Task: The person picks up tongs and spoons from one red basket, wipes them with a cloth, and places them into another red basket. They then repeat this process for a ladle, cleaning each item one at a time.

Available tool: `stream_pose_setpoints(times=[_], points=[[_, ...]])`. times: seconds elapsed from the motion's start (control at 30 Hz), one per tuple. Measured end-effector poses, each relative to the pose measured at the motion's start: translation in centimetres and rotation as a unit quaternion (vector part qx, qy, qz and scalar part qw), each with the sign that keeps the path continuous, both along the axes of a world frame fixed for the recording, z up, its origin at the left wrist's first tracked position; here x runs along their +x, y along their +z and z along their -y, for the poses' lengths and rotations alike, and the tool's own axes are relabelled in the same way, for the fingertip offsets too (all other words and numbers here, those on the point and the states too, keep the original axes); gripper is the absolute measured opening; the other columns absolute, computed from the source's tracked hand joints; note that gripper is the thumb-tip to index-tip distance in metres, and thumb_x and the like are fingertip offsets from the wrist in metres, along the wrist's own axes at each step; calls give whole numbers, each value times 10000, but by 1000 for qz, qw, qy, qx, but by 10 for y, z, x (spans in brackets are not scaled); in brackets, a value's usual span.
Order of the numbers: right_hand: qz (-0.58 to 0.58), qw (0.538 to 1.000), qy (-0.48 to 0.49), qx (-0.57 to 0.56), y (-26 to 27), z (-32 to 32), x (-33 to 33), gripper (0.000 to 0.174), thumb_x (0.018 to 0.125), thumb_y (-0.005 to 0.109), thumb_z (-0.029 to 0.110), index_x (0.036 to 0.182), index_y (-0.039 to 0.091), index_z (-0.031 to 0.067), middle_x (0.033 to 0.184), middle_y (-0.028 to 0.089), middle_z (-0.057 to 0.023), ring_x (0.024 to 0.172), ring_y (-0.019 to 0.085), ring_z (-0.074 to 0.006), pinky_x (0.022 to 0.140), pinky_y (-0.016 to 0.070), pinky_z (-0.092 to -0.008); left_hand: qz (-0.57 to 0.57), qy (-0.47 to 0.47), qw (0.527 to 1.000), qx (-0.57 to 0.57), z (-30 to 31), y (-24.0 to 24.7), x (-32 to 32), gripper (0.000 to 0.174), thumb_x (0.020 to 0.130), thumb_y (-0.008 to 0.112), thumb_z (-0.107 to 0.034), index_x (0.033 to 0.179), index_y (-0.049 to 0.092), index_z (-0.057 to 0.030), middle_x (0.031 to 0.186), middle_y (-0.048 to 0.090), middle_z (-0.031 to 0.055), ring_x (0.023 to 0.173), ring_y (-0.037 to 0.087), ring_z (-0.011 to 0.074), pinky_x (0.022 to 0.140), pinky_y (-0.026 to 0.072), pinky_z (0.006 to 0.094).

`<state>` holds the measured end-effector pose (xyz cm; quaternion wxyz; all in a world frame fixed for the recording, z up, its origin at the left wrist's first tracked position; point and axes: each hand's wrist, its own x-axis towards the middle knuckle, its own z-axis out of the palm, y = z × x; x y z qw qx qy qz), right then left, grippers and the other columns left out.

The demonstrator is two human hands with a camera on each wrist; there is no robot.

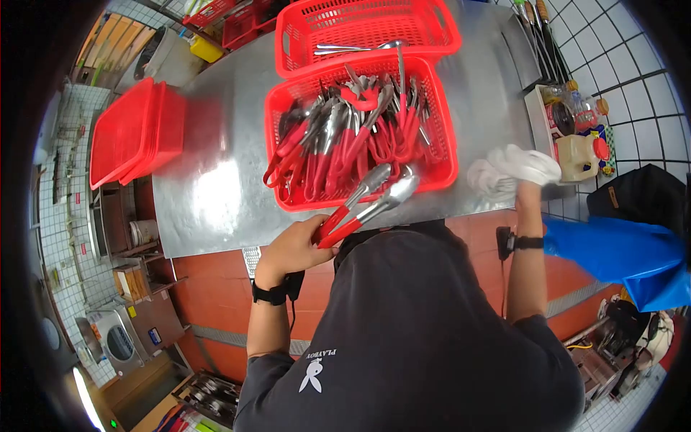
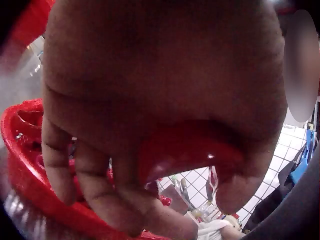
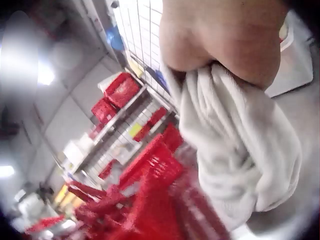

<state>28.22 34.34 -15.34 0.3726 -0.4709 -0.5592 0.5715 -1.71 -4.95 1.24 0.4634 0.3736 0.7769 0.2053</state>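
Observation:
My left hand [image 1: 296, 248] grips the red handles of metal tongs [image 1: 392, 194] at the table's front edge; their silver heads point up and right. In the left wrist view the fingers of the left hand [image 2: 165, 100] curl round a red handle [image 2: 190, 152]. At the right, my right hand [image 1: 529, 189] is mostly covered by a bunched white cloth [image 1: 504, 171], which hangs from it in the right wrist view, the cloth [image 3: 235, 145] below the hand [image 3: 225, 40]. Between the hands, a red basket [image 1: 277, 108] holds many red-handled tongs [image 1: 345, 137].
Behind is another red basket [image 1: 446, 36] with a few metal utensils. Stacked red baskets [image 1: 137, 133] stand at the left of the metal table [image 1: 216, 165]. A white bin with bottles [image 1: 541, 126] is by the tiled wall, a blue bag [image 1: 626, 259] at right.

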Motion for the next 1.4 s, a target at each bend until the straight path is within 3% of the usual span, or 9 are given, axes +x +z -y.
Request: stream_pose_setpoints(times=[0.13, 0.27, 0.57, 0.83, 1.0, 1.1, 1.23, 1.27, 1.4], points=[[235, 956, 175, -3, -78, 12, 13, 609, 966, 619, 276, 1469, 393, 19, 1379, 535, -111, 1236, 529, -198, 1009, 453, -333, -11, -15, 999, 37, -20, -1, 4, 595, 748, 774, -266, 1240, 589, 14, 928, 698, 216, 863, 676, 358, 771, 509, 400], [57, 990, 96, -83, -65, 17, -2, 725, 959, 624, 298, 1542, 248, 89, 1341, 543, -85, 1203, 538, -194, 998, 457, -335, -64, -18, 998, 20, -43, -5, 14, 612, 794, 723, -360, 1249, 583, 25, 965, 689, 241, 924, 667, 389, 807, 503, 431], [22, 974, 125, -190, -73, -1, 11, 608, 969, 621, 341, 1475, 392, 94, 1289, 563, -45, 1137, 557, -153, 960, 473, -327, 20, 62, 998, -15, -98, -30, 38, 455, 927, 612, -413, 1089, 618, 13, 837, 701, 146, 826, 693, 274, 765, 499, 377], [10, 976, 121, -179, -60, 5, 7, 583, 1002, 555, 417, 1453, 422, 72, 1263, 576, -26, 1126, 557, -146, 948, 475, -325, -181, -29, 981, -58, -162, -69, 42, 663, 972, 420, -576, 1035, 646, 44, 914, 702, 243, 912, 683, 409, 809, 516, 484], [6, 973, 121, -196, -55, 2, 8, 539, 1011, 544, 396, 1429, 443, 71, 1230, 599, -27, 1088, 582, -140, 916, 494, -312, -192, -33, 979, -62, -188, -80, 49, 725, 978, 353, -587, 909, 709, 41, 880, 688, 291, 876, 674, 466, 785, 520, 551], [4, 975, 118, -189, -51, 2, 3, 515, 1008, 554, 395, 1403, 469, 74, 1199, 607, -25, 1048, 597, -138, 878, 509, -310, -179, -22, 983, -44, -183, -87, 49, 734, 976, 350, -593, 892, 705, 43, 874, 687, 292, 878, 675, 466, 780, 520, 550], [-15, 968, 115, -222, -63, -1, 6, 519, 1010, 558, 387, 1415, 460, 76, 1237, 597, -29, 1097, 585, -138, 921, 499, -312, -176, -39, 984, 6, -168, -88, 48, 676, 943, 465, -592, 1130, 599, 43, 892, 674, 304, 859, 666, 477, 783, 516, 542], [-16, 970, 113, -213, -68, -1, 7, 520, 1010, 557, 387, 1417, 460, 78, 1249, 594, -30, 1109, 583, -140, 929, 497, -313, -141, -66, 988, 17, -164, -83, 46, 646, 906, 592, -522, 1222, 518, 36, 938, 667, 301, 905, 654, 464, 810, 509, 531], [-13, 971, 115, -208, -79, -5, 11, 550, 1002, 552, 425, 1422, 459, 82, 1271, 590, -36, 1131, 585, -155, 941, 495, -322, -193, -98, 969, 120, -138, -71, 40, 553, 853, 716, -365, 1213, 524, 8, 1019, 675, 235, 1019, 630, 399, 852, 495, 504]])
